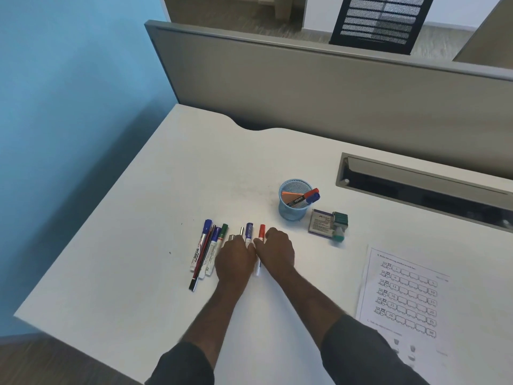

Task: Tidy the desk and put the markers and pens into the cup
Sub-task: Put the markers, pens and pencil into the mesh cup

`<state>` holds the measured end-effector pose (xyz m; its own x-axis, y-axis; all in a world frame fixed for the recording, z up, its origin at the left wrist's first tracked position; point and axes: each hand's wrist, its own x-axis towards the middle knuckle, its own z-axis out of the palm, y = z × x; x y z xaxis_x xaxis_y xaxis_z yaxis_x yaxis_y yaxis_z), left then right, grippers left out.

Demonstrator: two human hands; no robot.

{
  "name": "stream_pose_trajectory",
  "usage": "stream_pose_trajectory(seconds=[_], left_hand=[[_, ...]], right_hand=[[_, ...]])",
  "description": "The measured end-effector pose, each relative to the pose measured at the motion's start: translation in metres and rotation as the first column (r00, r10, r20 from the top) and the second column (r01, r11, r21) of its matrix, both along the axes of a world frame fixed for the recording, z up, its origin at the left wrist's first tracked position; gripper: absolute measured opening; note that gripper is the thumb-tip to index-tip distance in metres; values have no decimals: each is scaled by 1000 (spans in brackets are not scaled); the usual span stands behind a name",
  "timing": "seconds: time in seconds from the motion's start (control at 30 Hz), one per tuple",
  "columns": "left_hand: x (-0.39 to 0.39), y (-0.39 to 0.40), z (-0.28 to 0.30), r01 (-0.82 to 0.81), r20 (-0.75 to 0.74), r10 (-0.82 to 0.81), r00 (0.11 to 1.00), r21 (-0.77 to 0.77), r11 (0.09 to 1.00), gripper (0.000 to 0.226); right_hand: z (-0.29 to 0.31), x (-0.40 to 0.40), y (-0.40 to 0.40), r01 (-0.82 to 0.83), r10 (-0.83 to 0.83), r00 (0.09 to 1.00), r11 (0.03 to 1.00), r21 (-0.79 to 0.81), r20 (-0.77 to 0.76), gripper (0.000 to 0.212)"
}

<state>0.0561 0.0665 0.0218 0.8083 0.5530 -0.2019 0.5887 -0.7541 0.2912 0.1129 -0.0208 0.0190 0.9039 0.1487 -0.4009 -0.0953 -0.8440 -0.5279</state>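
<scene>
A blue mesh cup (pixel 286 211) stands on the white desk (pixel 166 190) and holds several markers (pixel 312 194). To its front left lies a row of markers and pens: two blue-capped markers (pixel 207 228), a red-and-black pencil (pixel 200 263), a green-capped marker (pixel 224 229), a silver-capped pen (pixel 242 232), another blue-capped marker (pixel 249 232) and a red-capped marker (pixel 262 232). My left hand (pixel 234 259) lies knuckles-up over the silver pen, thumb at the blue-capped marker. My right hand (pixel 277 250) curls onto the red-capped marker. The fingertips are hidden.
A purple stamp-pad box (pixel 321 222) and a green stamper (pixel 340 224) sit right of the cup. A printed worksheet (pixel 408 295) lies at the right front. A cable slot (pixel 416 184) runs along the back right, before a grey partition (pixel 305 87). The desk's left edge drops off.
</scene>
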Motion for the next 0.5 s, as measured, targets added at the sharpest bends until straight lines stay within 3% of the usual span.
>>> stream_pose_trajectory(seconds=[0.2,0.5], left_hand=[[-1,1,8,-67,202,91,975,-119,991,26],[10,2,44,21,492,110,864,-253,967,15]], right_hand=[[2,4,-2,-32,31,999,998,-51,-8,28],[34,19,-34,73,-84,996,949,306,22,20]])
